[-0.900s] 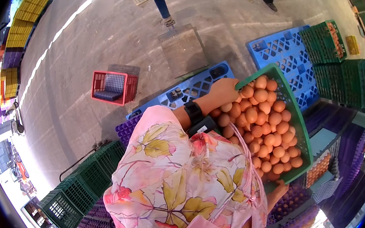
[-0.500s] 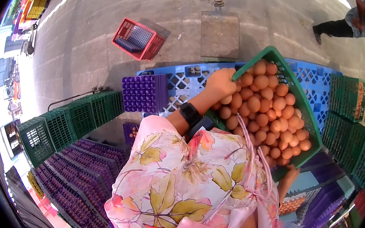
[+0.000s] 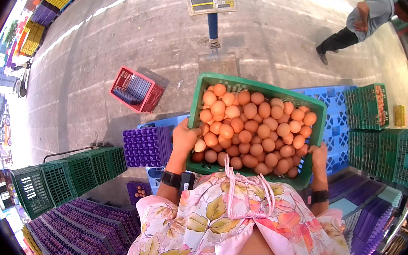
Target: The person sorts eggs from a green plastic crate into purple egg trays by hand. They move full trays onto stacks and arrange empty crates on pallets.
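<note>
So the left hand (image 3: 185, 134) is gripping one short end of a rectangular green plastic crate (image 3: 262, 85), and the right hand (image 3: 318, 154) is gripping the other. It's hanging right in front of the pink floral top (image 3: 215, 212), carrying a big pile of brown eggs (image 3: 250, 127). A blue plastic lattice pallet (image 3: 336, 135) is peeking out beyond it.

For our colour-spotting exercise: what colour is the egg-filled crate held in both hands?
The crate is green; it shows best in the head view.
</note>
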`<state>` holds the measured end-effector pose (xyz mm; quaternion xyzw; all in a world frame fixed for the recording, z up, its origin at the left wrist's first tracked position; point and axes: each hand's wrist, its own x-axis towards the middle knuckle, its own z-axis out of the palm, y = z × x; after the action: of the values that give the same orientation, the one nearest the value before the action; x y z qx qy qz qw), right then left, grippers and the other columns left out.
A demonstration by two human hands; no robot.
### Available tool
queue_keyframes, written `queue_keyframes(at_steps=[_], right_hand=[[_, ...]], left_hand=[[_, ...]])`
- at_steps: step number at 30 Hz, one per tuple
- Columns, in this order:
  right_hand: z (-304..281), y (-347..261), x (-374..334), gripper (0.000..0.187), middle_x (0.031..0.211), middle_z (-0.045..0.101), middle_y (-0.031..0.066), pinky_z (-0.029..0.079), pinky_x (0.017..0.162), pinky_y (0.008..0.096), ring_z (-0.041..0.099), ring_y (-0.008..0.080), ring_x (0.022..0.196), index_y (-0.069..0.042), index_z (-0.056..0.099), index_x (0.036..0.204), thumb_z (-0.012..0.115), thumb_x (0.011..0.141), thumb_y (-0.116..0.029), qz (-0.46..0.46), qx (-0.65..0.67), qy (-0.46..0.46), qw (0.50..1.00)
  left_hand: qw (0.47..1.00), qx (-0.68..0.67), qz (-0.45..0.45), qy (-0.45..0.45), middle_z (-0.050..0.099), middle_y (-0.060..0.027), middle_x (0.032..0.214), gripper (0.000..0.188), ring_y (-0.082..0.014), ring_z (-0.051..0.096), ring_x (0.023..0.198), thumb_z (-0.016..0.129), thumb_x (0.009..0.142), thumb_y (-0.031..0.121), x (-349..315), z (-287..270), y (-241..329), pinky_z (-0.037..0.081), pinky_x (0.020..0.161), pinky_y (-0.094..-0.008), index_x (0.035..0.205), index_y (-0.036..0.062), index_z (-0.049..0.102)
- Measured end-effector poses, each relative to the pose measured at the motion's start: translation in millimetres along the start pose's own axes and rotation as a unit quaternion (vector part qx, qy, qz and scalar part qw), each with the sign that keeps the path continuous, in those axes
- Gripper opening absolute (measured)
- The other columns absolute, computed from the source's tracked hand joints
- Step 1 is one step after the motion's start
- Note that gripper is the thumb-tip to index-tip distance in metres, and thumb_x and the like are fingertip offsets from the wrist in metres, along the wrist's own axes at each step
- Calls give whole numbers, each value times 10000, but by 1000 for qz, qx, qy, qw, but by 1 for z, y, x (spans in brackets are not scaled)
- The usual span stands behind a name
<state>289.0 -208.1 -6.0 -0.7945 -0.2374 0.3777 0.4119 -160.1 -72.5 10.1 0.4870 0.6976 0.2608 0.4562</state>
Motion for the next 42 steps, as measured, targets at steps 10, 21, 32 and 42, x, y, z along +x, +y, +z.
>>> queue_keyframes(at_steps=[10,21,32,42], right_hand=[[89,-89,21,283,725,608,41,444,572,300,551,167,611,12,641,923,545,658,-13,-13,-59,-8,998],[178,-128,121,315,764,617,20,447,589,282,552,134,657,39,658,941,520,658,24,29,-81,-177,980],[290,-27,244,424,831,680,127,503,724,358,638,238,794,6,675,1027,567,620,-46,71,-213,-227,948],[353,31,347,307,782,650,119,481,633,348,604,219,699,18,656,946,564,657,-32,57,-152,-184,969]], left_hand=[[998,-45,-30,38,713,-105,795,228,-191,680,760,710,733,165,58,-56,-4,514,725,-329,929,50,699],[970,-172,-154,75,684,-45,891,322,-130,626,771,655,709,-33,79,-68,-40,504,722,-276,1029,-7,671],[966,-62,-237,82,692,-67,882,334,-163,644,793,675,705,41,166,-28,-126,507,743,-311,1038,21,679],[979,90,-179,38,712,-171,916,325,-322,692,875,713,727,166,328,26,-186,522,790,-403,1026,44,674]])
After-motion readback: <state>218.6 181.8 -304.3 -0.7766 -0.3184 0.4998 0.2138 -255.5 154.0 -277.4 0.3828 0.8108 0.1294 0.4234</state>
